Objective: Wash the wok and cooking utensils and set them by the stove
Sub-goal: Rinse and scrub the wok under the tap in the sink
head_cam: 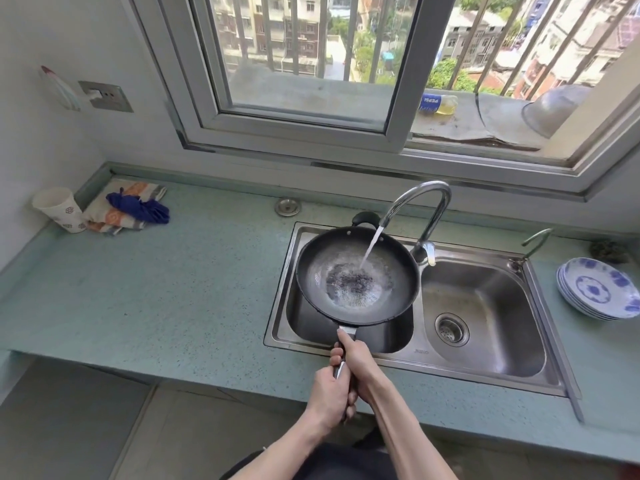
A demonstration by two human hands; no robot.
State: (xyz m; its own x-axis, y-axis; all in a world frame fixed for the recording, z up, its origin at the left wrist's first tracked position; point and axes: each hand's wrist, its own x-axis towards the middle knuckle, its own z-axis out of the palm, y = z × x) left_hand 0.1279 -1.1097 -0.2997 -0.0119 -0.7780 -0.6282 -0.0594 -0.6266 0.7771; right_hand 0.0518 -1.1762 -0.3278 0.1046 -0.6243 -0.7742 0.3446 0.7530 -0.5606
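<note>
I have both hands clenched round the long handle of the round black metal wok (pixel 356 278): right hand (pixel 356 358) nearer the bowl, left hand (pixel 329 393) behind it at 6 o'clock. The wok sits at 12 o'clock from my grip, over the left basin of the stainless double sink (pixel 485 367), under the running chrome gooseneck tap (pixel 420 202). Bare green speckled countertop (pixel 156 289) spreads toward 9 o'clock; stacked blue-and-white plates (pixel 599 289) lie at 3 o'clock.

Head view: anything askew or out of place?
Only a paper cup at the counter's far left, tilted against the wall. The wok sits level under the running tap, both hands on its handle; no spills visible.
</note>
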